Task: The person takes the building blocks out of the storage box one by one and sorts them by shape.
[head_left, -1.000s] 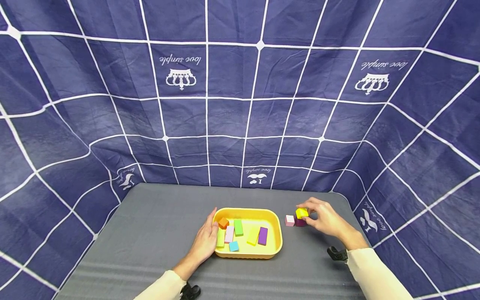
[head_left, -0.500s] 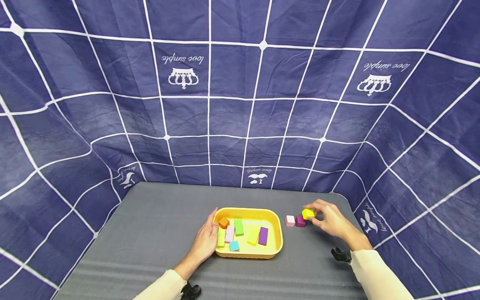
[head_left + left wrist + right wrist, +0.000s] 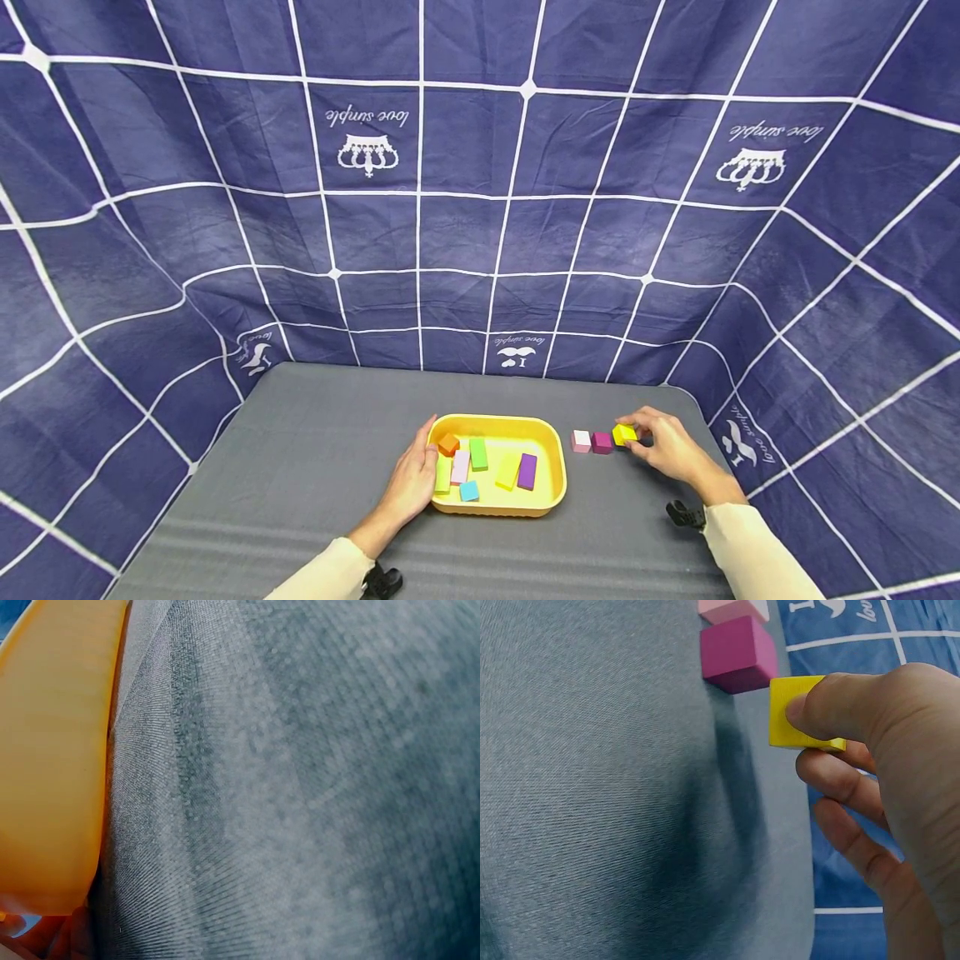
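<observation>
My right hand [image 3: 663,446] pinches a yellow cube [image 3: 623,434] [image 3: 791,712] and holds it down on the grey table, right of a magenta cube [image 3: 602,442] [image 3: 736,652] and a pink cube [image 3: 581,440] [image 3: 731,609]; the three lie in a row. My left hand [image 3: 415,479] rests with straight fingers against the left rim of a yellow tray [image 3: 553,492] [image 3: 52,765]. In the tray lie an orange block [image 3: 448,444], a green one [image 3: 477,454], a purple one [image 3: 527,471] and several others.
The grey table [image 3: 315,450] is ringed by a navy cloth with a white grid [image 3: 480,208] at the back and both sides. The cubes sit near the table's back right corner.
My right hand has carried the yellow cube from on top of the magenta cube to the right and set it down beside it. The left hand has not moved.
</observation>
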### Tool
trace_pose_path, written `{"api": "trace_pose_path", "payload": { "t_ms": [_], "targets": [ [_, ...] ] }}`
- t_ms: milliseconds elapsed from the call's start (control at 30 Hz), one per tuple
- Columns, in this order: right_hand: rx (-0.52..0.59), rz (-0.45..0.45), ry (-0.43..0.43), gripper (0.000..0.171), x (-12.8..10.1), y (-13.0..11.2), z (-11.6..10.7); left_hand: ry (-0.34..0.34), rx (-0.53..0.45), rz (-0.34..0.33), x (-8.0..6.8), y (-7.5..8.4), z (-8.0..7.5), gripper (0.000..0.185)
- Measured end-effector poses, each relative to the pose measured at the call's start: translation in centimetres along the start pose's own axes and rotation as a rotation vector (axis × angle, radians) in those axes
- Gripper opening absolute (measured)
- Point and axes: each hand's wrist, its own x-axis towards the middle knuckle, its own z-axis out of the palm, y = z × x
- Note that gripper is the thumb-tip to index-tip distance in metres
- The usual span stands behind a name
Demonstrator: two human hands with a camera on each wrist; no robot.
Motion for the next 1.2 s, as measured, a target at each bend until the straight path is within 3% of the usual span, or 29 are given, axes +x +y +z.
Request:
{"api": "trace_pose_path", "payload": {
  "t_ms": [467,1200],
  "targets": [
    [0.007,0.074,-0.054,0.039,-0.8,0.9,1.5,0.002,-0.005,0.007,0.1,0.1,0.0,0.056],
    [-0.011,0.168,-0.070,0.044,-1.0,0.1,1.4,0.005,0.009,0.003,-0.1,0.4,-0.1,0.056]
  ]
}}
